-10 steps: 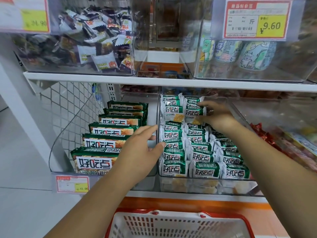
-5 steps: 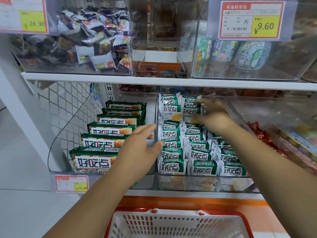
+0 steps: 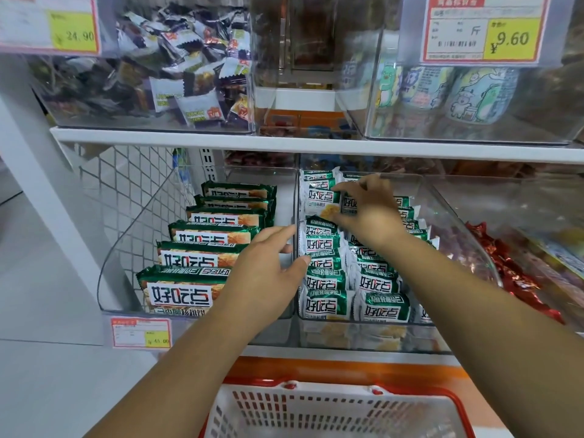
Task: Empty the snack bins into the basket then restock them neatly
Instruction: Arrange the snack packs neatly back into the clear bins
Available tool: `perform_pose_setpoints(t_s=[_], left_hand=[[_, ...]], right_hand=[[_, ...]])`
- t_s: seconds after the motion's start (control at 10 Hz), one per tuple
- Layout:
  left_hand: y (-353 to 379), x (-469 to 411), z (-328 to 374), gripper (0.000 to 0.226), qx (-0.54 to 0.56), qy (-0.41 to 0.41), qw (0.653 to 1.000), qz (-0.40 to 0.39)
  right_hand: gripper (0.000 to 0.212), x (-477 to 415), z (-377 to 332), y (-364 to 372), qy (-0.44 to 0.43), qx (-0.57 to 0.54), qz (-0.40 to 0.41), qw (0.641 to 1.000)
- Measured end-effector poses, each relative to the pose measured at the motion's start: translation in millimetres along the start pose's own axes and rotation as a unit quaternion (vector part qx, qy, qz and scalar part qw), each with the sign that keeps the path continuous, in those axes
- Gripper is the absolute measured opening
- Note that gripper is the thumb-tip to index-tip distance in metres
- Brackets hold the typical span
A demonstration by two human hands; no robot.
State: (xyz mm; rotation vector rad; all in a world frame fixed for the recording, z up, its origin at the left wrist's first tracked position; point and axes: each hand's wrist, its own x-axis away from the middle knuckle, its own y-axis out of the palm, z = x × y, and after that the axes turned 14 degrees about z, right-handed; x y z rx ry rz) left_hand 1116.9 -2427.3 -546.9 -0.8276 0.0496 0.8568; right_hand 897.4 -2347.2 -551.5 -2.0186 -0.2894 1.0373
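Observation:
Two clear snack bins stand on the lower shelf. The left bin (image 3: 118, 257) holds a row of long green-and-orange packets (image 3: 202, 235). Rows of small green-and-white packets (image 3: 325, 306) fill the middle bin (image 3: 448, 222). My left hand (image 3: 265, 273) rests on the wall between the two bins, fingers apart and holding nothing. My right hand (image 3: 369, 210) reaches into the back of the middle bin, its fingers pinched on one small packet (image 3: 347, 204) in the rear row. The white basket with a red rim (image 3: 286, 383) sits below the shelf, and the part I see holds nothing.
A bin at the right holds red foil sweets (image 3: 505, 267). The upper shelf (image 3: 284, 143) hangs just above my hands and carries bins of dark wrapped snacks (image 3: 189, 71) and cartoon-printed cups (image 3: 474, 93). Price tags (image 3: 483, 30) hang on the bin fronts. White wire mesh (image 3: 126, 191) closes the left side.
My right hand has slid left along the back row and closed its fingers on a small packet. My left hand has stayed on the divider.

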Motion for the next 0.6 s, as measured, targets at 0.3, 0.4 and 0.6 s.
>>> perform_pose_setpoints(t_s=[0.3,0.4,0.6], left_hand=[[-0.6,-0.2,-1.2,0.056,-0.004,0.013,1.0,-0.003],[-0.1,0.0,-0.7,0.056,-0.007,0.012,1.0,-0.003],[-4.9,2.2,-0.5,0.059,0.01,-0.007,1.0,-0.012]], right_hand=[[0.042,-4.4,33.3,-24.0,0.111,-0.08,0.023,0.99],[0.029,0.5,44.6,-21.8,0.123,-0.117,0.01,0.985],[0.038,8.4,34.7,-26.2,0.113,-0.114,-0.019,0.987]])
